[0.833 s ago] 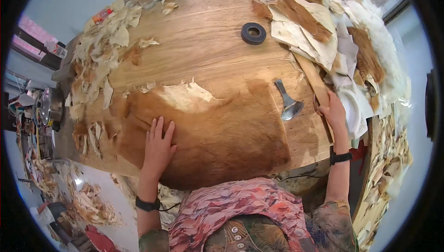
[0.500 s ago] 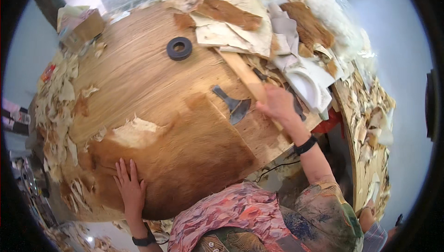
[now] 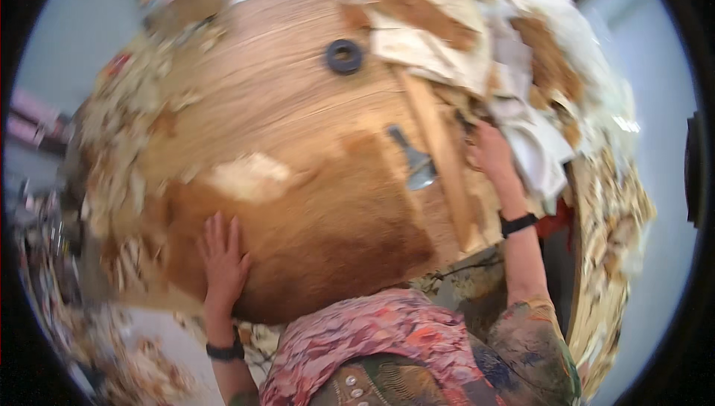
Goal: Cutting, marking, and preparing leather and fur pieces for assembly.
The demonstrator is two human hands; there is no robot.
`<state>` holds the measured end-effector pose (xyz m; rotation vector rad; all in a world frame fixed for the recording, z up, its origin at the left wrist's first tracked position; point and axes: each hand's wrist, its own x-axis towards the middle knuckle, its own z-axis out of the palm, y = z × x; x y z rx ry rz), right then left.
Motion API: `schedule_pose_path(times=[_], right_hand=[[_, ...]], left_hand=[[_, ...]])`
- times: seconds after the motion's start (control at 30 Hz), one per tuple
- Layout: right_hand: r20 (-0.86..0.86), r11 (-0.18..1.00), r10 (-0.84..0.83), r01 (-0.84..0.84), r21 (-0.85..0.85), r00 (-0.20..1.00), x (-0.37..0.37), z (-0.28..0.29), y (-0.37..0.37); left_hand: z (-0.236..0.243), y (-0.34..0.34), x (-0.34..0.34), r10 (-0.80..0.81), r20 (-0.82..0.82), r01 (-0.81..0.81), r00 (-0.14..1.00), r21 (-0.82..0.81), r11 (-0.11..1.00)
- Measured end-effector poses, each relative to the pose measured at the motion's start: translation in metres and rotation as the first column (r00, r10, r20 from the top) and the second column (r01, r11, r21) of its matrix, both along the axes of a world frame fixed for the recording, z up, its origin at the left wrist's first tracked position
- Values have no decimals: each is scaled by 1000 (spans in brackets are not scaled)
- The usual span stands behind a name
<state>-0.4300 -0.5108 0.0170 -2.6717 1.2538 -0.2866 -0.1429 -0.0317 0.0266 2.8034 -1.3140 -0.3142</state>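
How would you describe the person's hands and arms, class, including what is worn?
The left hand and right hand are ungloved, with a black left wristband and a black right wristband. The loose fabric right sleeve, patterned green and brown, stops near the elbow.

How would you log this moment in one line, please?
left hand: on brown hide | right hand: at dark tool, grip unclear | blade: between hide and tan strip | black ring: beyond hide

The left hand (image 3: 226, 263) lies flat, palm down, fingers (image 3: 219, 230) extended forward and slightly parted, its forearm (image 3: 232, 378) coming up from below, while the right arm (image 3: 526, 266) stretches farther forward, the right hand (image 3: 491, 151) blurred, its fingers bent inward.
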Motion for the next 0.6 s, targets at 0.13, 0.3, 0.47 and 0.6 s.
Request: schedule_pose_path(times=[0.13,0.3,0.47,0.6], right_hand=[[-22,991,75,-72,110,997,1,12,-10],[173,979,-33,-3,205,984,-4,19,-9],[173,999,32,-37,22,984,-10,56,31],[365,975,-115,34,221,924,-2,69,68]], left_hand=[[-3,-3,0,44,-18,-45,999,-16,999],[5,-2,-1,34,9,-34,999,4,999],[42,-18,15,-88,-101,108,991,211,971],[60,-56,27,-246,-147,248,958,-2,969]])
